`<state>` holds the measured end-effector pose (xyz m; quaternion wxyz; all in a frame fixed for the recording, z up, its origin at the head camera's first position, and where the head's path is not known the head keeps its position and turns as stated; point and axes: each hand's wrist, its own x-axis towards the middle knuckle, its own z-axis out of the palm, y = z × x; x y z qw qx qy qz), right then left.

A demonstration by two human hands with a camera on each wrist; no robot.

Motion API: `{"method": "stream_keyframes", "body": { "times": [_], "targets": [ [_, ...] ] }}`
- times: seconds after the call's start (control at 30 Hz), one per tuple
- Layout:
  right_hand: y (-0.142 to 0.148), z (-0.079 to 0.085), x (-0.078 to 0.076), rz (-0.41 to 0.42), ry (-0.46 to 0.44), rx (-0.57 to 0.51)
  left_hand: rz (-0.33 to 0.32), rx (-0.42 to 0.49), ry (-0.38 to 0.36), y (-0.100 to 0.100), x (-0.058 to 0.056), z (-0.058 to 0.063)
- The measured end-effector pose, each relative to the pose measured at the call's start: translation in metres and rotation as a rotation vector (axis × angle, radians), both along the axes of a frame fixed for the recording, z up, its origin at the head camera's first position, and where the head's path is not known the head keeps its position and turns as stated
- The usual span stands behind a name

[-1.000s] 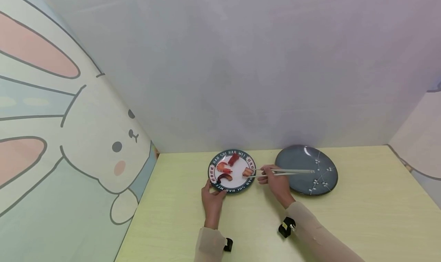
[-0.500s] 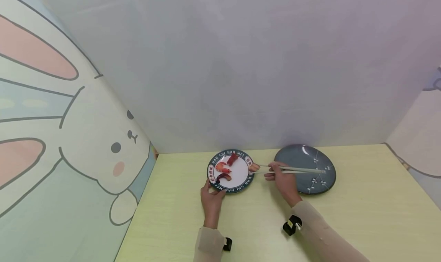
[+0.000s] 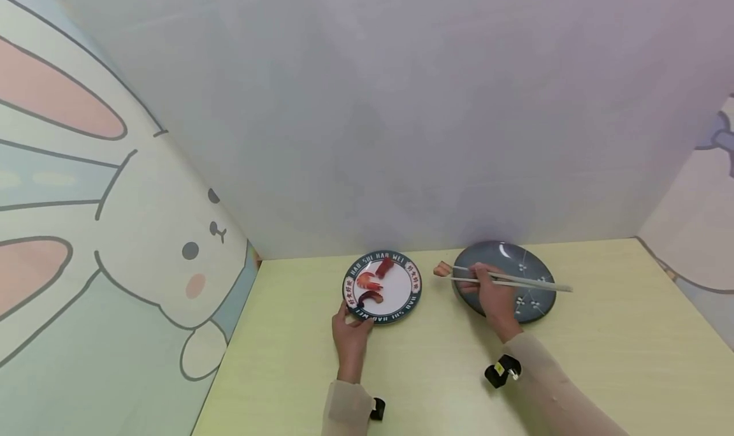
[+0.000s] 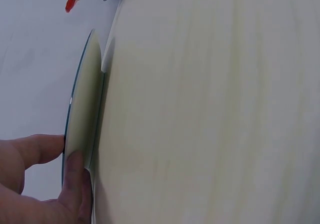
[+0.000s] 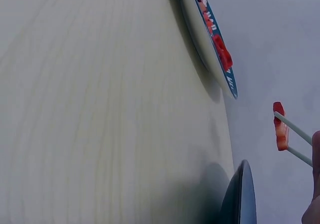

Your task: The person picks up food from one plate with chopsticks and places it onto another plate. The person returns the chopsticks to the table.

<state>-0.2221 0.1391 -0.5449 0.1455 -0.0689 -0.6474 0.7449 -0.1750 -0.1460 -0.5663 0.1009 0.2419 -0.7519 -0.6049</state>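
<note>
Gripped in the right hand (image 3: 496, 299), the chopsticks (image 3: 539, 284) pinch an orange-and-white food piece (image 3: 441, 269) in the gap between the plates, toward two o'clock from the white plate (image 3: 398, 289). The left hand (image 3: 351, 338) pinches that plate's rim at seven o'clock. On it lie a red slab (image 3: 385, 268) at twelve, a shrimp (image 3: 368, 281) near ten and a dark curved piece (image 3: 369, 297) at eight. At three o'clock, the dark plate (image 3: 487, 252) is partly blocked from sight by hand and chopsticks. A grey wall (image 3: 367, 136) bounds the bench (image 3: 287, 347) at twelve.
</note>
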Motion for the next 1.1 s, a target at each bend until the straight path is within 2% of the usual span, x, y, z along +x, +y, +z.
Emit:
{"method": "stream_keyframes", "body": {
  "times": [0.2, 0.6, 0.83, 1.1],
  "targets": [
    [0.019, -0.001, 0.001, -0.045, -0.023, 0.006, 0.001, 0.002, 0.004, 0.0, 0.0, -0.001],
    [0.054, 0.0, 0.003, -0.133, -0.064, -0.086, -0.002, -0.011, 0.002, 0.0, 0.001, 0.001],
    [0.074, -0.005, 0.0, -0.187, -0.034, -0.089, -0.001, -0.017, 0.012, 0.0, 0.001, 0.0],
    [0.089, -0.006, -0.002, -0.244, -0.034, -0.171, 0.003, -0.024, -0.003, 0.001, 0.0, 0.0]
  ]
}}
